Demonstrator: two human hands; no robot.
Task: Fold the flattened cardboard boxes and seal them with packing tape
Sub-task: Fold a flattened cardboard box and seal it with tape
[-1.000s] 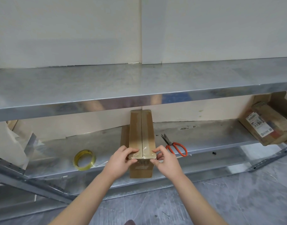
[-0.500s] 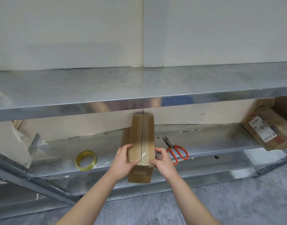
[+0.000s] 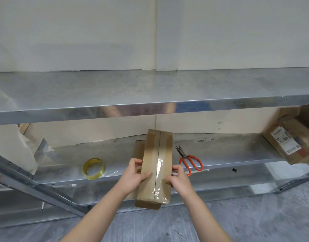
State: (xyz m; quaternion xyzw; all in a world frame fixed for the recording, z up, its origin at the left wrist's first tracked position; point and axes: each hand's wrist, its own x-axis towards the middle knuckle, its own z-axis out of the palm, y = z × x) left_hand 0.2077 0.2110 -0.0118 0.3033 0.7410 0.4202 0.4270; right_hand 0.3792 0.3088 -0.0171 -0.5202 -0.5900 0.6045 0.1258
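A long brown cardboard box (image 3: 150, 154) lies lengthwise on the lower metal shelf (image 3: 237, 154), its near end jutting past the shelf's front edge. Clear tape (image 3: 158, 172) runs along its top centre seam. My left hand (image 3: 132, 175) grips the box's left side, thumb on top. My right hand (image 3: 178, 177) grips the right side, fingers curled round the edge. A flat piece of cardboard (image 3: 138, 149) shows behind the box on the left. A yellowish tape roll (image 3: 93, 168) lies on the shelf to the left.
Orange-handled scissors (image 3: 189, 159) lie just right of the box. A labelled cardboard box (image 3: 290, 138) sits at the shelf's far right. An upper metal shelf (image 3: 150, 91) overhangs the work area. A diagonal metal brace (image 3: 27, 177) crosses at lower left. Grey floor lies below.
The box has slid towards me, its near end now hanging well past the shelf edge. Both hands moved from the near end to the box's sides.
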